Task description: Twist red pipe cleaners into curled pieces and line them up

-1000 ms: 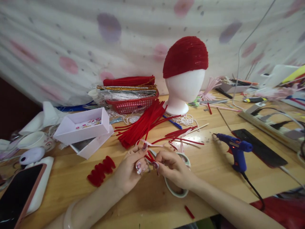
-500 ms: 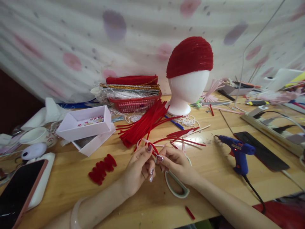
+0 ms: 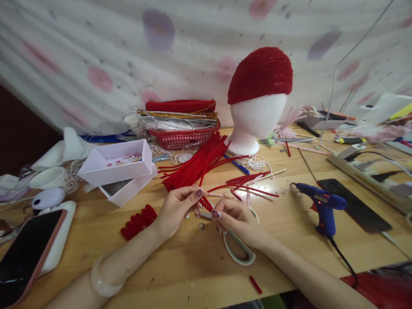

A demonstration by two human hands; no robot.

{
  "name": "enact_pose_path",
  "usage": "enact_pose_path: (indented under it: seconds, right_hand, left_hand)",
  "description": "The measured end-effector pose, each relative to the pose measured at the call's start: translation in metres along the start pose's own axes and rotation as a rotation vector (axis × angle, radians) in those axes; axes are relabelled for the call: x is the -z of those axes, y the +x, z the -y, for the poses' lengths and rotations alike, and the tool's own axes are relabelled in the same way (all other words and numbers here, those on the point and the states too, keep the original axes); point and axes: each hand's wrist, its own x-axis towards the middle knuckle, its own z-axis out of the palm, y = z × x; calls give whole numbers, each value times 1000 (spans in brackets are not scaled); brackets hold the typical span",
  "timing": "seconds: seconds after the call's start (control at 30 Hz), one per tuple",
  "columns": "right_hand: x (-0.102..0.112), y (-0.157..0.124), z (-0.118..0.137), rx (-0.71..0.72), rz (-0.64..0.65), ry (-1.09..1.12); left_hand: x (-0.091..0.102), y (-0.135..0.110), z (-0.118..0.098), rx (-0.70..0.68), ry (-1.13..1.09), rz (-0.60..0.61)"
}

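Note:
A short folded length of red pipe cleaner spans the gap between my two hands. My left hand pinches its upper end between thumb and forefinger. The lower end sits between the thumb and fingers of my right hand. Scissors with pale green and white handles are under my right hand, partly covered by it. Just beyond my fingers lies a large bundle of red pipe cleaners. A wavy red pipe-cleaner piece rests beside my left forearm.
A white mannequin head wears a red cap. A blue glue gun lies at right, near a power strip. Left are a white box, a red basket and a phone. A red scrap lies near the front edge.
My left hand has moved up and turned, drawing the red pipe cleaner straighter; its loop no longer shows. My right hand stays nearly in place. The view has shifted slightly.

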Motion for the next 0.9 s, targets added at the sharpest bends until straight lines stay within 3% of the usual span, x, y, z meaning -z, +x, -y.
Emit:
enact_pose_path:
  seconds: [0.27,0.47,0.63,0.7,0.8,0.9]
  right_hand:
    - [0,0,0,31,11,-91]
    - [3,0,-3,29,-16,-131]
    - [3,1,-2,29,-24,-129]
    - [3,2,-3,35,-15,-124]
    - [5,2,-2,75,-5,-185]
    - [6,2,2,113,-59,-268]
  left_hand:
    - [6,1,9,-68,46,-86]
    - [18,4,-9,-212,72,-175]
    - [9,-3,-4,-140,231,-5]
    - [4,-6,2,-105,277,6]
    - [8,-7,-3,-137,302,-101]
    - [31,-12,-30,-248,393,-244]
